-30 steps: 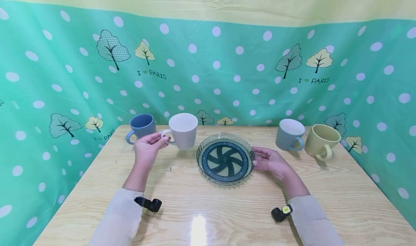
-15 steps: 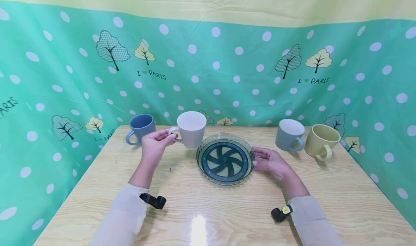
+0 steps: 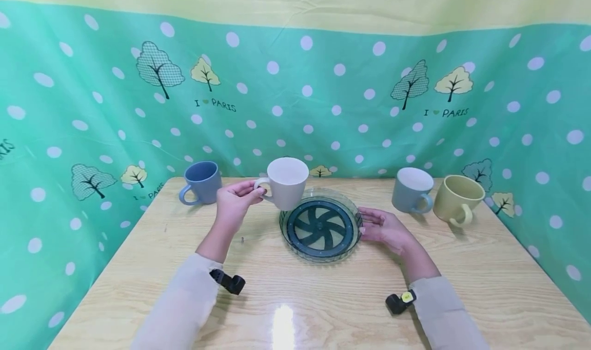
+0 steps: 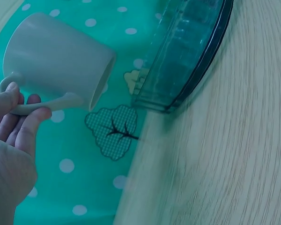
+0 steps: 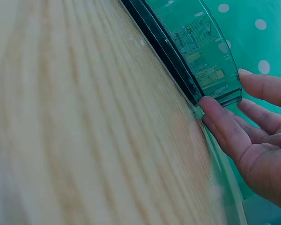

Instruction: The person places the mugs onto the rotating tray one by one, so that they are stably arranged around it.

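My left hand [image 3: 235, 201] pinches the handle of a white mug [image 3: 287, 186] between thumb and fingers. The mug is upright, raised above the table, and overlaps the back left rim of a round clear tray [image 3: 295, 247] in the head view. That tray has a dark base with curved spokes. In the left wrist view the white mug [image 4: 61, 61] hangs beside the tray's see-through wall [image 4: 187, 51]. Relaxed fingers of my right hand [image 3: 385, 231] touch the tray's right side; in the right wrist view the fingertips [image 5: 210, 104] rest at its wall and lower edge.
A blue mug [image 3: 205, 183] stands at the back left of the wooden table [image 3: 323, 304]. At the back right are a grey-blue mug [image 3: 408, 193] with a white inside and a yellow mug [image 3: 454, 201]. A green dotted curtain [image 3: 295, 114] hangs behind the table.
My left hand has carried the white mug rightward, from beside the tray to over its back left rim. The right hand and the tray have stayed in place.
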A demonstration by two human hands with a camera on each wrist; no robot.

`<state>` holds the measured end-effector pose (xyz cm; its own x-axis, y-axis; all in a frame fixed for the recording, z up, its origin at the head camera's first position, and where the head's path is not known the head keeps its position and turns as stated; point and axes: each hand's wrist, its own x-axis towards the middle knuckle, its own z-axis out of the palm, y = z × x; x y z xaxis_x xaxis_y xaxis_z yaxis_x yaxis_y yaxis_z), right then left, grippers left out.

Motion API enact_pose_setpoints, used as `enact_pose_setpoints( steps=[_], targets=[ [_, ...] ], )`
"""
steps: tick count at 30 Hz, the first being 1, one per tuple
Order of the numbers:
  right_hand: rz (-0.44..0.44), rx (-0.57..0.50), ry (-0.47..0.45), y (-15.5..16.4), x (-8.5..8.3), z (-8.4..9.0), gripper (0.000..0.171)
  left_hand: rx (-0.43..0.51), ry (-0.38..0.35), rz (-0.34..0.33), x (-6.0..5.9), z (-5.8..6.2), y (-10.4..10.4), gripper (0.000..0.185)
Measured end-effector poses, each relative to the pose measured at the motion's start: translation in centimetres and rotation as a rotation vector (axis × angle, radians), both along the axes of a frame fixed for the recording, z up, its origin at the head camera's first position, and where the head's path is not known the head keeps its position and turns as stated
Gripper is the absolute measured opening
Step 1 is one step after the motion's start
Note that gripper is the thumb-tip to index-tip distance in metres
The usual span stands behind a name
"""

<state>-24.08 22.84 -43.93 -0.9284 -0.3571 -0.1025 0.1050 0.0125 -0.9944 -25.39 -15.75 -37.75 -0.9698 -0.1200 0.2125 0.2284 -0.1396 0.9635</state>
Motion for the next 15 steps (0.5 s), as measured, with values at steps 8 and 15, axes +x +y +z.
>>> enact_pose_setpoints(
  steps=[8, 15],
  targets=[
    [-0.002, 0.006, -0.003, 0.0, 0.0, 0.1, 0.072, 0.013, -0.048, 0.006, -0.4, 0.1, 1.4, 0.035],
    [0.002, 0.012, 0.009, 0.1, 0.1, -0.1, 0.072, 0.045, -0.062, 0.019, -1.0, -0.1, 2.4, 0.032]
  ],
)
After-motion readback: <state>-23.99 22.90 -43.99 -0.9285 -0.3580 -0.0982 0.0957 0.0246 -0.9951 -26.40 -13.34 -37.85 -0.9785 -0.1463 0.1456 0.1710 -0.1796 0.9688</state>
